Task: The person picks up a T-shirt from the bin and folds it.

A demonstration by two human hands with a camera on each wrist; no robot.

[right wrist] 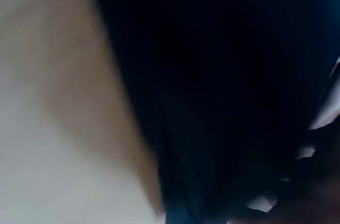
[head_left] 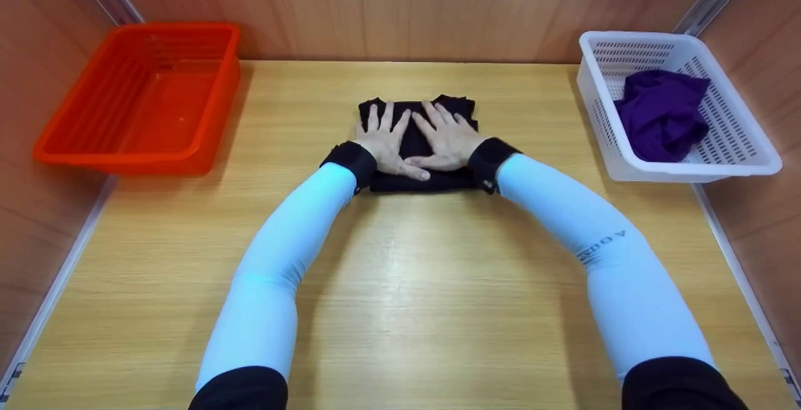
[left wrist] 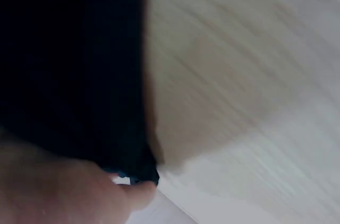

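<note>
A folded black garment (head_left: 425, 181) lies on the table near the back wall, its far corners slightly uneven. My left hand (head_left: 383, 144) rests flat on its left part with the fingers spread. On the right part, my right hand (head_left: 449, 142) presses down, also palm down with spread fingers. The two thumbs meet or overlap near the middle of the cloth. In the left wrist view, dark cloth (left wrist: 74, 65) fills the left side, and part of the left hand (left wrist: 69, 195) shows at its lower edge. Blurred dark cloth (right wrist: 212, 75) covers most of the right wrist view.
An orange-red basket (head_left: 203, 106) stands at the back left with nothing visible in it. At the back right is a white perforated basket (head_left: 601, 109) holding a crumpled purple cloth (head_left: 663, 116). Wood-grain panels enclose the table (head_left: 400, 297) at the back and both sides.
</note>
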